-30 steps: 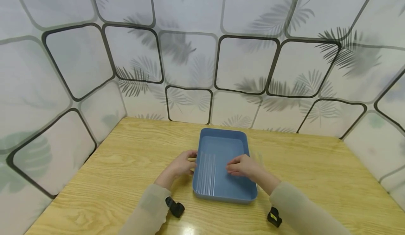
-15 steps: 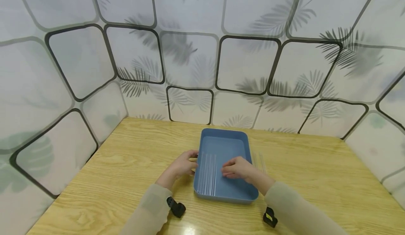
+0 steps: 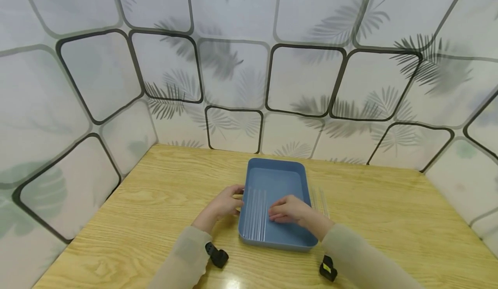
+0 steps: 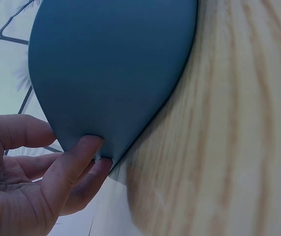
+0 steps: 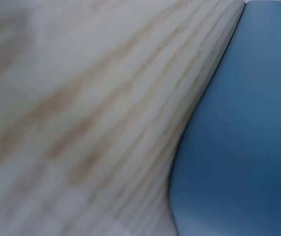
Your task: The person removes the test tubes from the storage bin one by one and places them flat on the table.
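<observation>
Head: the right hand had shifted left over the blue tray, by the desk's far edge, bringing it beside clear rods; whether it grasped one, I couldn't tell. Left wrist: the left hand touched the tray's wall, fingers loose. Right wrist: no hand.

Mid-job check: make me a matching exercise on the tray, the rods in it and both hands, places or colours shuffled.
Things:
1. Tray
2. Rods in the tray
3. Left hand
4. Right hand

Places or colours:
A. Reaching in over the right wall
B. Touching the left wall from outside
C. Blue
D. Lying side by side in the left half

Pairs: 1-C, 2-D, 3-B, 4-A
</observation>
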`<state>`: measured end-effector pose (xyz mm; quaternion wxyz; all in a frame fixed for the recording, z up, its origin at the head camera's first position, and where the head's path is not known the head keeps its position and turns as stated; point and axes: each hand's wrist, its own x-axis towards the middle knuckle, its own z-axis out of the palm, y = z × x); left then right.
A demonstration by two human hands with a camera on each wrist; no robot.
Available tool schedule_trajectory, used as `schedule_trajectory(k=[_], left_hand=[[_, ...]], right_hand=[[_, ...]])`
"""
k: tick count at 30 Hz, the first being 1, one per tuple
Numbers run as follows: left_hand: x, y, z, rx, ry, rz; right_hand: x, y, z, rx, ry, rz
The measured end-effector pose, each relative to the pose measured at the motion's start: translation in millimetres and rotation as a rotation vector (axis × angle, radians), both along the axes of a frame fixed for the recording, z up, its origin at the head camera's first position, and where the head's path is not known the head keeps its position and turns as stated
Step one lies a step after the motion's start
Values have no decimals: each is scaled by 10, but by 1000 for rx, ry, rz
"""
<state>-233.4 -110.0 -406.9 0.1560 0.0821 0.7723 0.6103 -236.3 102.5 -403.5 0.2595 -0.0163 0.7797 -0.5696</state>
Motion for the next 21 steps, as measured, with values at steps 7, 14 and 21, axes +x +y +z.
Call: schedule_trajectory(k=[7,14,21], left_hand=[[3,1,-2,-1,1,4],[-8,-6,-15,6,10,-7],[-4,-6,-2,10,4,-11]], right_hand=[[-2,-52,-20,-7,-37,-28],[8,-123,-34,-18,-67,-57],[3,-177,-39,2,-83,-86]])
